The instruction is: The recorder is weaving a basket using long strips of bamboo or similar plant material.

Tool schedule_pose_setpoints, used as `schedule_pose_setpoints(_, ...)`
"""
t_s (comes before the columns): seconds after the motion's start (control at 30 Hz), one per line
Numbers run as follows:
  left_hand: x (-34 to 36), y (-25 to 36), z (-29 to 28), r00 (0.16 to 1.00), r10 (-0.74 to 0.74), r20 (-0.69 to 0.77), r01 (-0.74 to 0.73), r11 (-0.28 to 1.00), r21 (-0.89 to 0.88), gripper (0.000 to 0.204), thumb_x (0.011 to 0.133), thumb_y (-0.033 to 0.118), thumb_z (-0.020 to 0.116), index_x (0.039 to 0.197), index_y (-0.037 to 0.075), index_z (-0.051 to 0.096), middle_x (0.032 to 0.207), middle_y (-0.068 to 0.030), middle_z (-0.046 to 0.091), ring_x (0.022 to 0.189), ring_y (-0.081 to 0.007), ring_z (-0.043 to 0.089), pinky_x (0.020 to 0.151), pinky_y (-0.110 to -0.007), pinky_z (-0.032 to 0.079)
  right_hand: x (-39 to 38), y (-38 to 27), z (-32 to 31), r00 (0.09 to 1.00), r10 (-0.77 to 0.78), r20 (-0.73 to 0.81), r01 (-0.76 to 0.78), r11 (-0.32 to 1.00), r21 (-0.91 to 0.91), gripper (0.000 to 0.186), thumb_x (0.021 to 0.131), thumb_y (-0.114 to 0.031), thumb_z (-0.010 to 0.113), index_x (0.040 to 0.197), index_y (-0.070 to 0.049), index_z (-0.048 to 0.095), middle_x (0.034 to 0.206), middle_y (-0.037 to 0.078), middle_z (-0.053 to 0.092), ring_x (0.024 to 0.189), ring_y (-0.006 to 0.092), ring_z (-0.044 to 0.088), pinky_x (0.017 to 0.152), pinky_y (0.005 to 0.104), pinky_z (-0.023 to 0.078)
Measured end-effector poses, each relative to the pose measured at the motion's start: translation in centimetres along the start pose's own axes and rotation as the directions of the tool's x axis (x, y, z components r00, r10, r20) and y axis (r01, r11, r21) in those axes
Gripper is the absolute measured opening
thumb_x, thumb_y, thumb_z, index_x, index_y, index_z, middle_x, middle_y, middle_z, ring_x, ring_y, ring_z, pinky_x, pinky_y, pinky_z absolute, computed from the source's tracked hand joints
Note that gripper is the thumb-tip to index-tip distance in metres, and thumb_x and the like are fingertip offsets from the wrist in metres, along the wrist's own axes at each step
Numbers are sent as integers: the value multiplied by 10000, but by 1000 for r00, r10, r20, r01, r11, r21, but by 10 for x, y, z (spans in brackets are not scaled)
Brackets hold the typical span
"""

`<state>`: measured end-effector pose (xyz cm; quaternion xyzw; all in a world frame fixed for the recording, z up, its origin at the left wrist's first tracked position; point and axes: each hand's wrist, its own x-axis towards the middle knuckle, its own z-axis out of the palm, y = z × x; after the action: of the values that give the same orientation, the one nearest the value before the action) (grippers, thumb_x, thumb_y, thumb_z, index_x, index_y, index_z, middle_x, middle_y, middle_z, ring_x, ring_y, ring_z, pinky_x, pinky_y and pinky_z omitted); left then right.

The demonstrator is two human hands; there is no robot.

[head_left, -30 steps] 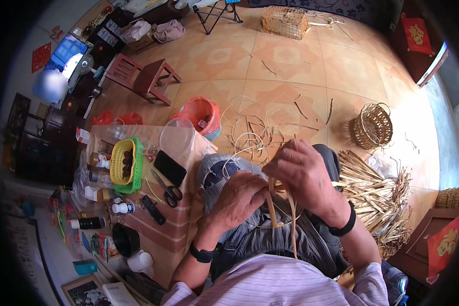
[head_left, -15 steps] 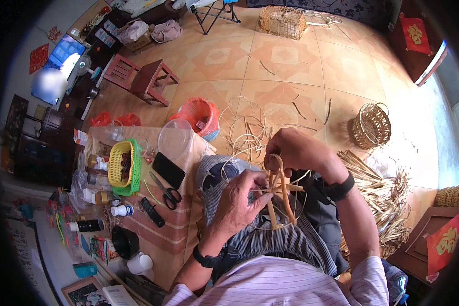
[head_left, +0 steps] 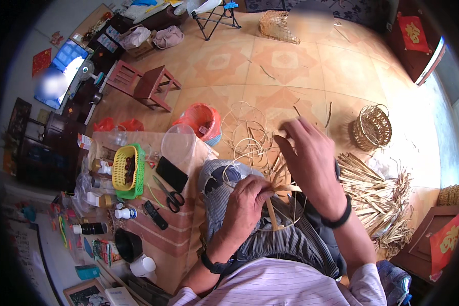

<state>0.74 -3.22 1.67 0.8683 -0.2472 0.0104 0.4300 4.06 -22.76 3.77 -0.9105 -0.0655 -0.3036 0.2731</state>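
Weaving is judged unfinished: crossed pale strips (head_left: 272,211) are pinched by the left hand (head_left: 246,204), wide gaps left unfilled, the right hand (head_left: 312,160) held open.

Patterned tile floor (head_left: 219,61), reddish chair (head_left: 149,81), bright light (head_left: 421,137) at right

Head view: from above, looking down
Left hand (head_left: 246,206), right hand (head_left: 313,163): close
Floor (head_left: 285,64): farther, past the surface (head_left: 168,242) edge
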Motion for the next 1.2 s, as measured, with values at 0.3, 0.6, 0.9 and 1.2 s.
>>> schedule_pose_setpoints(0.3,4,-5,-5,990,70,123,-69,998,-10,167,923,115,701,996,-21,637,939,-227,677,973,-430,646,862,-475,505,-110,-53,-22,967,91,239,-129,980,151,417,837,-113,801,1199,-30,612,1036,149,705,807,318,723,649,399,578)
schedule_pose_setpoints(0.6,-2,-9,-4,986,38,161,-45,998,39,196,916,107,712,1048,-11,627,1047,-230,665,1073,-439,607,950,-512,478,-122,-37,-9,916,228,332,-352,854,384,120,911,12,705,1015,-14,651,771,190,651,696,394,673,613,417,525)
schedule_pose_setpoints(0.9,-2,-6,1,990,45,132,-57,995,87,180,929,119,704,1043,2,628,959,-182,699,1049,-391,627,1006,-484,455,-133,-39,-10,931,120,345,-241,911,333,179,853,25,672,991,-63,599,805,136,638,705,358,672,588,451,525)
schedule_pose_setpoints(1.2,-1,-9,-15,965,-85,247,135,972,-190,212,972,94,653,1155,-12,644,1061,-160,678,1012,-299,699,921,-408,548,-125,-44,-26,908,131,397,-241,940,242,123,896,-60,700,942,-77,587,744,99,633,652,331,668,537,429,506)
